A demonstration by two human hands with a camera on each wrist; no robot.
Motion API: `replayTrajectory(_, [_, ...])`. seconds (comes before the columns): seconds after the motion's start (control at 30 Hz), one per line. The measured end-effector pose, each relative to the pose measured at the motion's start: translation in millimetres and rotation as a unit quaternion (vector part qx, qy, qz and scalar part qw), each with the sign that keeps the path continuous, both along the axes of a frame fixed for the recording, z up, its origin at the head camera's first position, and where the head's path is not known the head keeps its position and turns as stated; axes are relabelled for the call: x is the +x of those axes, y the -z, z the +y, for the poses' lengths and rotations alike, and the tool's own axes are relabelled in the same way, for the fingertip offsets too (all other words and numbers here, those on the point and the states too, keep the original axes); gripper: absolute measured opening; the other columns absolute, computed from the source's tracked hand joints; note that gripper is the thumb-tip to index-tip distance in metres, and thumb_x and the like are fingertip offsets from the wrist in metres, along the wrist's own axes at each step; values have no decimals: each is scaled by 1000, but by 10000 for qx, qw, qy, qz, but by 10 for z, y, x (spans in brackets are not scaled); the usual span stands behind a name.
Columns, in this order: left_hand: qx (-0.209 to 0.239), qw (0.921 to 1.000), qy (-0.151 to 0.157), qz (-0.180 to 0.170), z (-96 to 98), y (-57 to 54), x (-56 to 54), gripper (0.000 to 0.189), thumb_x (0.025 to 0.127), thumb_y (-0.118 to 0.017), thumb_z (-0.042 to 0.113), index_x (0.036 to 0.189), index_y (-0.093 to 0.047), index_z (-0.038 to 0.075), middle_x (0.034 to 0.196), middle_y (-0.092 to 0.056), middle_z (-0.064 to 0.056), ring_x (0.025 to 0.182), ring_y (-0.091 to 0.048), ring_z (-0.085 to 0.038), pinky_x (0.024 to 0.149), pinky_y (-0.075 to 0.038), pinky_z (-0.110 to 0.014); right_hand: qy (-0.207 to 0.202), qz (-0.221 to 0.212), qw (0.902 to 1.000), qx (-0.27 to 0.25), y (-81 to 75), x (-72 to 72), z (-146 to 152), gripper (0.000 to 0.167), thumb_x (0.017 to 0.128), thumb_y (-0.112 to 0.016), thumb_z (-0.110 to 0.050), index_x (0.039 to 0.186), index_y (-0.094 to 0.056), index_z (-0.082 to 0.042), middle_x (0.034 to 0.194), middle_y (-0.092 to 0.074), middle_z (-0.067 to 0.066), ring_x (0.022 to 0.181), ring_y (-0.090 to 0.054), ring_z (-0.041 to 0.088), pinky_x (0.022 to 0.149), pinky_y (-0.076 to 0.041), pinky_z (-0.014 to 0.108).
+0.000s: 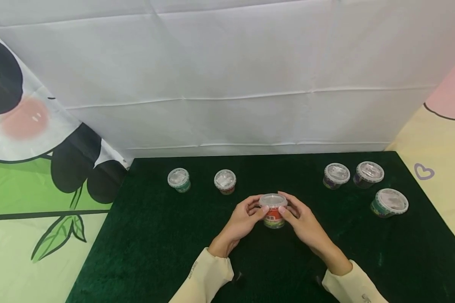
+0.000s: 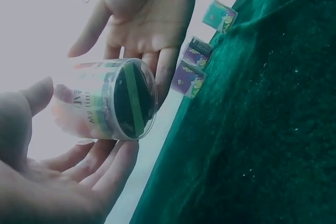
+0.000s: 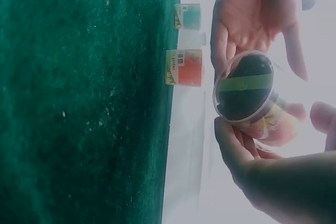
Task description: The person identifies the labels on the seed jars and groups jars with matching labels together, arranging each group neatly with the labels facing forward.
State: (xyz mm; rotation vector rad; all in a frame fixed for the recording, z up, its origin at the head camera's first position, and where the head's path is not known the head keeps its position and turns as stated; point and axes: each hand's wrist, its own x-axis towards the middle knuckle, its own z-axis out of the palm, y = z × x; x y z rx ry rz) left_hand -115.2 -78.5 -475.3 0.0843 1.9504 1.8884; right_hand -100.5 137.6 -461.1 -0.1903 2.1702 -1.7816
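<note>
Both hands hold a clear plastic cup (image 1: 274, 218) with a translucent lid and a red and green label, above the middle of the green cloth. My left hand (image 1: 242, 221) grips its left side, thumb toward the front near the lid. From the other side my right hand (image 1: 304, 222) grips it in the same manner. In the left wrist view the cup's base (image 2: 134, 98) shows dark with a light green strip across it, and part of the label reads "My littl". The right wrist view also shows this base (image 3: 245, 86), tilted toward the camera.
Two lidded cups, one teal (image 1: 180, 182) and one red (image 1: 225, 183), stand at the back left. At the right are two purple cups (image 1: 333, 182) and a teal cup (image 1: 381, 207). A white cloth wall (image 1: 227, 122) rises behind the green-covered table (image 1: 144, 235).
</note>
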Motion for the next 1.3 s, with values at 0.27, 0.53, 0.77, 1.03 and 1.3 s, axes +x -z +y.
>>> replayTrajectory(0.27, [-292, 9978, -526, 273, 27, -21, 31, 47, 102, -72, 30, 140, -57, 7, 128, -68, -9, 115, -65, -21, 101, -55, -40, 154, -28, 9999, -51, -6, 8, -45, 53, 114, -48, -24, 162, -35, -6, 160, -42, 24, 143, -50, 42, 117, -44, 57])
replayTrajectory(0.53, [-428, 9971, -603, 202, 58, -58, 87, 49, 101, -74, 32, 139, -54, 9, 130, -65, -9, 117, -61, -22, 100, -54, -42, 139, -52, 9998, 120, 0, 9, -62, 50, 114, -48, -20, 160, -36, -4, 157, -45, 24, 142, -51, 42, 116, -46, 56])
replayTrajectory(0.77, [-363, 9983, -391, 234, 34, -20, 84, 55, 104, -69, 36, 148, -48, 11, 140, -59, -10, 127, -57, -25, 108, -51, -48, 10, 62, 10000, 14, -22, -1, -39, 51, 114, -46, -22, 160, -35, -2, 155, -47, 26, 141, -53, 42, 115, -47, 55])
replayTrajectory(1.03, [-253, 9984, -303, 408, -5, -9, 64, 52, 105, -68, 33, 148, -53, 8, 142, -60, -10, 130, -59, -27, 113, -48, -49, -7, 99, 9999, -30, -51, 1, -49, 52, 115, -46, -23, 162, -35, -4, 154, -47, 24, 140, -53, 41, 116, -46, 56])
replayTrajectory(1.3, [-349, 9981, -327, 379, -10, -33, 69, 49, 105, -68, 34, 144, -52, 9, 138, -61, -10, 120, -60, -23, 100, -52, -40, -10, 224, 9997, 72, -40, -22, -93, 50, 114, -49, -22, 159, -37, -3, 155, -47, 24, 142, -52, 42, 117, -43, 60])
